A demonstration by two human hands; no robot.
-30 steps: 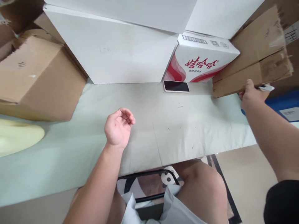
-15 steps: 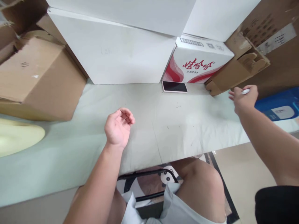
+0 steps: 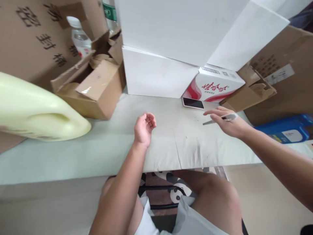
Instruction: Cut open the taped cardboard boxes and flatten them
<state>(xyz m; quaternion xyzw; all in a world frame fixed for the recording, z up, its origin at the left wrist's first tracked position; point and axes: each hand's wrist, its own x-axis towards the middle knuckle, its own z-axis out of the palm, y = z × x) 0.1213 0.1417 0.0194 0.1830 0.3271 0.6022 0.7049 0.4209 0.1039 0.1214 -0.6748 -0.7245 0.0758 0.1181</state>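
Note:
My left hand rests on its edge on the pale green table cover, fingers loosely curled, palm showing and nothing in it. Over the right part of the cover, my right hand is closed on a slim pale tool. A straight grey end of it points left past the fingers, while a rounded whitish end shows above the hand; blur hides its exact kind. Just beyond that hand lies a dark-screened phone with a pale edge, against a white and red carton.
White boxes are stacked at the back. An open cardboard box, a water bottle and a pale yellow jug stand left. To the right are a brown carton and a blue container.
My right hand has come in from the far right with the pale tool, which now shows more. The view has shifted left, bringing in the bottle and more of the yellow jug.

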